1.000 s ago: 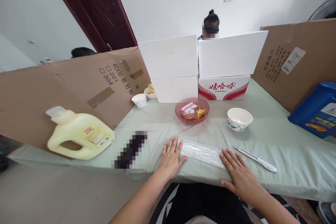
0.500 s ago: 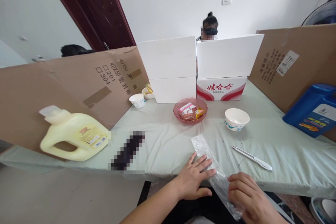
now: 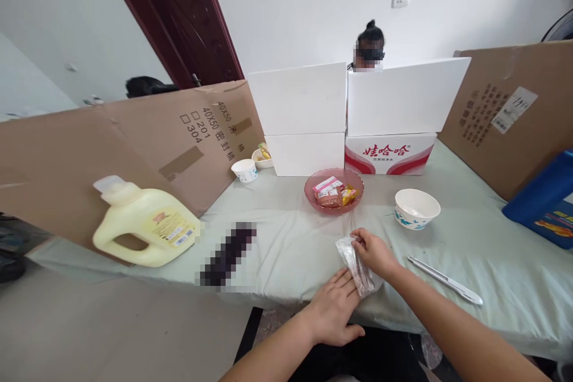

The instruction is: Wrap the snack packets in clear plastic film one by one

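Note:
A clear, crinkled plastic bag or film (image 3: pixel 357 267) lies at the front edge of the cloth-covered table, doubled over on itself. My left hand (image 3: pixel 333 309) rests flat with its fingers stretched against the plastic's lower left side. Reaching in from the right, my right hand (image 3: pixel 375 252) pinches the upper part of the plastic between thumb and fingers. A white pen-like craft knife or pen (image 3: pixel 445 280) lies to the right of my right forearm. Just beyond my hands sits a pink glass bowl (image 3: pixel 312 203) holding small snack packets (image 3: pixel 330 192).
A white paper bowl (image 3: pixel 417 209) stands right of the pink one. Smaller bowls (image 3: pixel 245 171) are at back left. A yellow jug (image 3: pixel 147 227), a blue bottle (image 3: pixel 541 203), white boxes (image 3: pixel 304 155) and cardboard panels (image 3: pixel 134 143) surround the table. A person (image 3: pixel 370 45) is behind the boxes.
My right hand has moved from the table edge up and away from me, carrying the plastic's near end over toward its far end. My left hand stays flat. The view has shifted slightly.

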`<state>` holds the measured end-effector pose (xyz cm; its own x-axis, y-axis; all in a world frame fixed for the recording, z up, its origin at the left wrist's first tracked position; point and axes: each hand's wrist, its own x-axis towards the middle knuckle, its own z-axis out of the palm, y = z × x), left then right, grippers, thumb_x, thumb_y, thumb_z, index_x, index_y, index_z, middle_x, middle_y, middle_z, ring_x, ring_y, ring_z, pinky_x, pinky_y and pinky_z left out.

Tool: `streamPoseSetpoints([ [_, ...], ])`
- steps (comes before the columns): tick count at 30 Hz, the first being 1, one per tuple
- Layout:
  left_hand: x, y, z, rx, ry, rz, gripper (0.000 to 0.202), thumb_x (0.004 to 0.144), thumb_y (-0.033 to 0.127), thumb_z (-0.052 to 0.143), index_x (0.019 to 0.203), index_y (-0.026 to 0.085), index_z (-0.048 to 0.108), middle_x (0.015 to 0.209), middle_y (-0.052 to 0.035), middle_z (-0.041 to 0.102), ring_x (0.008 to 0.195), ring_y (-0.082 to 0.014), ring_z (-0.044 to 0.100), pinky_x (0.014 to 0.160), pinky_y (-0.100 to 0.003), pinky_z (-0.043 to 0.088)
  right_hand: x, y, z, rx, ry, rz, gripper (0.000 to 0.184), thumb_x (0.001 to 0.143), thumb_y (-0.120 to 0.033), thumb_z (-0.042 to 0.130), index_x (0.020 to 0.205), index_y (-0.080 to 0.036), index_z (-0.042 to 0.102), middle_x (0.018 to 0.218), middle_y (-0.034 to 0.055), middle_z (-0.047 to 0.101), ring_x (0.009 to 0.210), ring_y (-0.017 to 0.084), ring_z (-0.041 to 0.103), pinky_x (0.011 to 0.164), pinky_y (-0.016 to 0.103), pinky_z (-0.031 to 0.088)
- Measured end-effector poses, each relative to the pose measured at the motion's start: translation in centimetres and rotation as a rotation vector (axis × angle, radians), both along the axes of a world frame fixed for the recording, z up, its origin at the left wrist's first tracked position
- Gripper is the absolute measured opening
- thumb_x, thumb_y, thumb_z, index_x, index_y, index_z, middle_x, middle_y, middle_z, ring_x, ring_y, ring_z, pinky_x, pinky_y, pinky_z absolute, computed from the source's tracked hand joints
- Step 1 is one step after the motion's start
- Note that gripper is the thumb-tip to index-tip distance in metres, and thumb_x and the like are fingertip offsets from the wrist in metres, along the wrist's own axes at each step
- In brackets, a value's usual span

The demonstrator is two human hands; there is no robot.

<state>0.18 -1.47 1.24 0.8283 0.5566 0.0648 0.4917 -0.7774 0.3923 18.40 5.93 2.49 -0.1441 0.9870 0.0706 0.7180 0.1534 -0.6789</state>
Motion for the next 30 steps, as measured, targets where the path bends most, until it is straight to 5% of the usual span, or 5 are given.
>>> streamPoseSetpoints([
  [9, 0.3, -0.3, -1.1, -0.011, -0.127, 0.092, 0.077, 0.078, 0.042, 0.067, 0.144, 0.015, 0.035, 0.146, -0.015, 0.042, 0.14, -0.0317, 0.03, 0.117, -0.05, 0.025, -2.2, -0.1, -1.5, 0.071, -0.278, -0.109, 0.021, 0.095, -0.027, 0.039, 0.099, -0.02, 0.058, 0.102, 0.0068, 0.066, 0.084, 0.016, 0.062, 0.069, 0.026, 0.036],
  [13, 0.0, 0.5, 0.0, 0.019, -0.397, 0.25, 0.035, 0.083, 0.021, 0.055, 0.118, 0.017, 0.059, 0.121, -0.012, 0.061, 0.12, -0.0262, 0.052, 0.104, -0.046, 0.044, -2.3, -0.4, -1.7, 0.105, -0.358, -0.111, 0.023, 0.097, -0.028, 0.035, 0.097, -0.02, 0.057, 0.1, 0.0054, 0.064, 0.079, 0.015, 0.061, 0.064, 0.027, 0.033],
  [16, -0.2, 2.4, 1.0, 0.09, -0.539, 0.356, 0.027, 0.087, 0.015, 0.043, 0.105, 0.018, 0.062, 0.103, -0.0101, 0.065, 0.102, -0.0221, 0.058, 0.093, -0.041, 0.05, -2.4, -0.5, -1.7, 0.122, -0.404, -0.1, 0.023, 0.098, -0.028, 0.035, 0.097, -0.019, 0.056, 0.098, 0.0054, 0.064, 0.078, 0.015, 0.061, 0.063, 0.027, 0.032],
  [25, 0.6, 6.8, -0.5, 0.138, -0.291, 0.338, 0.005, 0.083, 0.016, 0.058, 0.085, 0.018, 0.062, 0.103, -0.007, 0.064, 0.099, -0.0217, 0.059, 0.09, -0.039, 0.047, -0.7, -0.5, -1.0, 0.167, -0.534, -0.033, 0.018, 0.095, -0.022, 0.041, 0.102, -0.02, 0.058, 0.097, 0.0068, 0.062, 0.077, 0.016, 0.061, 0.065, 0.026, 0.036],
  [30, 0.5, 6.4, -0.6, 0.153, -0.281, 0.317, 0.006, 0.082, 0.015, 0.061, 0.087, 0.018, 0.062, 0.104, -0.0066, 0.064, 0.102, -0.0216, 0.058, 0.091, -0.038, 0.045, 2.9, -1.8, 0.9, 0.259, -0.603, -0.063, 0.029, 0.093, -0.018, 0.04, 0.114, -0.012, 0.059, 0.119, 0.0189, 0.057, 0.111, 0.028, 0.054, 0.09, 0.04, 0.039],
])
